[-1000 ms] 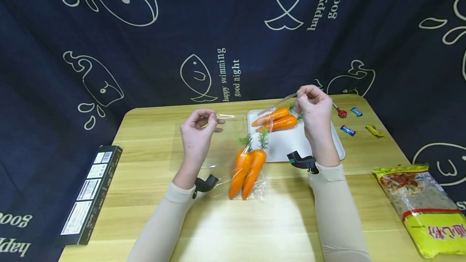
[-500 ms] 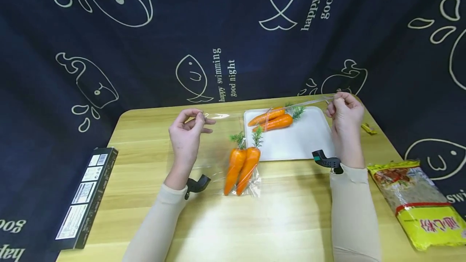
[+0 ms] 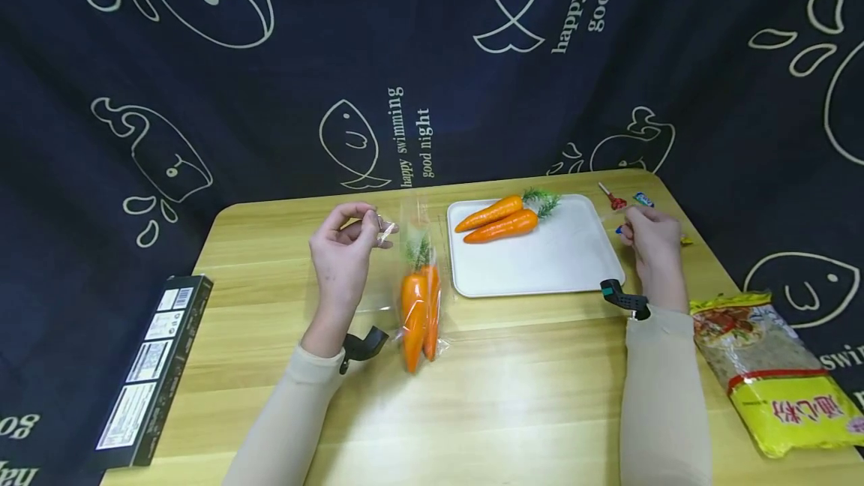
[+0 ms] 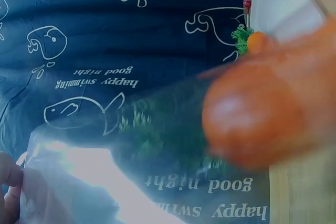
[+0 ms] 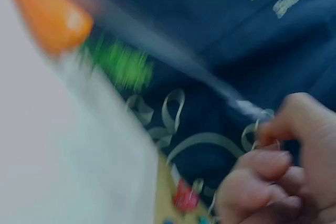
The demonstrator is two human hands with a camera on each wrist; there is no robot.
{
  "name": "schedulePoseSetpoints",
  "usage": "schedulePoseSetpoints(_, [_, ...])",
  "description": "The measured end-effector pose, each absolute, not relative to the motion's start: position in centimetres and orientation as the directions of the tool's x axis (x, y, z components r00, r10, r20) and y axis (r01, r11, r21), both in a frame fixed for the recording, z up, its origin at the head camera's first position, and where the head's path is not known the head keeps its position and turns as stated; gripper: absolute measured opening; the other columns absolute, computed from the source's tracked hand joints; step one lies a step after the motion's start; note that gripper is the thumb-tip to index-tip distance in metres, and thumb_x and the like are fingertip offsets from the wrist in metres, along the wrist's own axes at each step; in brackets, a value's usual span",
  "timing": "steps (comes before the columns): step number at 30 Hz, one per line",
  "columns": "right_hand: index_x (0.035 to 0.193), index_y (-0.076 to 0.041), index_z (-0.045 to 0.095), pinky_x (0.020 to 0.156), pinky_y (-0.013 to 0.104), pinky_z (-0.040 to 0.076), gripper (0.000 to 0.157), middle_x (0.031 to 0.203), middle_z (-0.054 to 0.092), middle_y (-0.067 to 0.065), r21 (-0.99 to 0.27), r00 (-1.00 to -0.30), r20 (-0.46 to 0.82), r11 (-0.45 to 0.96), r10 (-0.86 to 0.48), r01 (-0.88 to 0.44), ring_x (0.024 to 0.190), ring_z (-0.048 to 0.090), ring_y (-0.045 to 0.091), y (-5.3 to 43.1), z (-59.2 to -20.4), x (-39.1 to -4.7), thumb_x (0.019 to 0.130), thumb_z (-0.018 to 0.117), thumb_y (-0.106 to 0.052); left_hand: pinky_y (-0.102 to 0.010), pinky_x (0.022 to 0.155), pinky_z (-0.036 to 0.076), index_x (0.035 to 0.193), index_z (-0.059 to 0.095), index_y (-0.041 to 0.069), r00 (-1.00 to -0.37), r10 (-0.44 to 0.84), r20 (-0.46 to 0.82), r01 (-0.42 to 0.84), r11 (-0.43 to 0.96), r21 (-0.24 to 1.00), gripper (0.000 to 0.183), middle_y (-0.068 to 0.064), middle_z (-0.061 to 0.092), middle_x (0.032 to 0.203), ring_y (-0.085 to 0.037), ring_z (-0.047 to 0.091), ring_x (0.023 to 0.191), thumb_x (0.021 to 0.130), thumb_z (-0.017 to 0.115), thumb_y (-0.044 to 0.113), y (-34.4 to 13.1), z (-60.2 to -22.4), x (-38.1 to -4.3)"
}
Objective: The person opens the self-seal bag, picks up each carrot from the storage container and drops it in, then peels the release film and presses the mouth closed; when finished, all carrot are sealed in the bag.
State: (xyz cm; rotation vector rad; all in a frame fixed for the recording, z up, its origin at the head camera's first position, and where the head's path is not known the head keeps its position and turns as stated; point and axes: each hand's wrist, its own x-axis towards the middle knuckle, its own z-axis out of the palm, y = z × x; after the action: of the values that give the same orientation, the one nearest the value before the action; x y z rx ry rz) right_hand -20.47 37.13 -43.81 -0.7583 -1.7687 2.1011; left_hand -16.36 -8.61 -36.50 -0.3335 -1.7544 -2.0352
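My left hand (image 3: 347,246) pinches the upper edge of a clear plastic bag (image 3: 420,208) between thumb and fingers. Inside the bag, two orange carrots (image 3: 415,313) with green tops hang upright, tips down. In the left wrist view the bagged carrot (image 4: 252,114) looms large and blurred, and the bag's film shines near the fingertips (image 4: 9,192). Out to the right, beside the tray, my right hand (image 3: 655,246) pinches a thin clear strip (image 5: 194,69), which trails from its thumb and fingers in the right wrist view.
A white tray (image 3: 533,268) holds two more carrots (image 3: 502,226). Around my right hand lie a red lollipop (image 3: 616,202) and small wrapped candies (image 3: 643,199). A yellow food packet (image 3: 786,396) lies at right, a long black box (image 3: 155,373) at left. A dark printed curtain (image 3: 283,141) hangs behind.
My right hand has pulled the clear strip far to the right, and it now looks apart from the bag. The bag and its carrots have swung left and turned narrower. My left hand has barely moved.
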Motion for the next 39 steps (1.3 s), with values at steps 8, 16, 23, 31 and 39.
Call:
schedulePoseSetpoints(8, [0.106, -0.007, 0.062, 0.054, 0.02, 0.051, 0.022, 0.076, 0.059, -0.009, -0.897, -0.812, -0.252, 0.188, 0.526, 0.4, 0.064, 0.055, 0.004, 39.0, -46.7, -20.6, 0.091, 0.067, -0.022, -0.038, 0.061, 0.063, 0.099, 0.068, 0.002, -0.872, -0.16, 0.462, 0.476, -0.062, 0.877, 0.011, -0.012, 0.07, 0.083, -0.023, 0.075, 0.072, 0.093, 0.069, 0.012, -8.7, -36.4, -16.2])
schedulePoseSetpoints(16, [0.121, 0.007, 0.065, 0.074, 0.038, 0.053, 0.045, 0.114, 0.064, 0.027, -0.638, -0.874, -0.179, 0.623, 0.451, 0.452, 0.095, 0.059, 0.035, 39.9, -46.2, -19.9, 0.093, 0.059, -0.027, -0.038, 0.063, 0.063, 0.1, 0.068, 0.002, -0.87, -0.154, 0.469, 0.479, -0.035, 0.877, 0.012, -0.01, 0.073, 0.088, -0.023, 0.075, 0.073, 0.094, 0.068, 0.013, -8.8, -36.2, -16.1])
schedulePoseSetpoints(23, [0.118, 0.001, 0.071, 0.082, 0.038, 0.048, 0.048, 0.109, 0.07, 0.017, -0.694, -0.847, 0.017, 0.616, 0.532, 0.373, 0.112, 0.055, 0.036, 38.8, -43.2, -19.7, 0.096, 0.057, -0.039, -0.037, 0.063, 0.063, 0.102, 0.069, 0.004, -0.868, -0.14, 0.476, 0.483, -0.022, 0.875, 0.012, -0.009, 0.073, 0.089, -0.023, 0.075, 0.074, 0.094, 0.068, 0.013, -8.8, -36.0, -16.1])
schedulePoseSetpoints(31, [0.108, -0.001, 0.069, 0.049, 0.017, 0.048, 0.027, 0.076, 0.064, -0.007, -0.983, -0.9, 0.175, 0.115, 0.398, -0.141, 0.056, 0.055, 0.008, 29.3, -37.6, -20.5, 0.092, 0.072, -0.023, -0.039, 0.063, 0.063, 0.101, 0.069, 0.003, -0.867, -0.13, 0.481, 0.492, -0.072, 0.868, 0.013, -0.01, 0.073, 0.088, -0.024, 0.075, 0.073, 0.094, 0.069, 0.013, -8.6, -35.8, -15.7])
schedulePoseSetpoints(39, [0.132, -0.003, 0.055, 0.096, 0.04, 0.057, 0.036, 0.119, 0.067, 0.015, -0.991, -0.995, 0.078, -0.114, -0.067, -0.07, 0.103, 0.07, 0.022, 18.3, -40.9, -22.6, 0.1, 0.062, -0.018, -0.04, 0.063, 0.063, 0.1, 0.067, -0.002, -0.857, -0.115, 0.502, 0.512, -0.086, 0.855, 0.015, -0.015, 0.072, 0.088, -0.026, 0.075, 0.073, 0.094, 0.068, 0.011, -8.1, -35.3, -15.0])
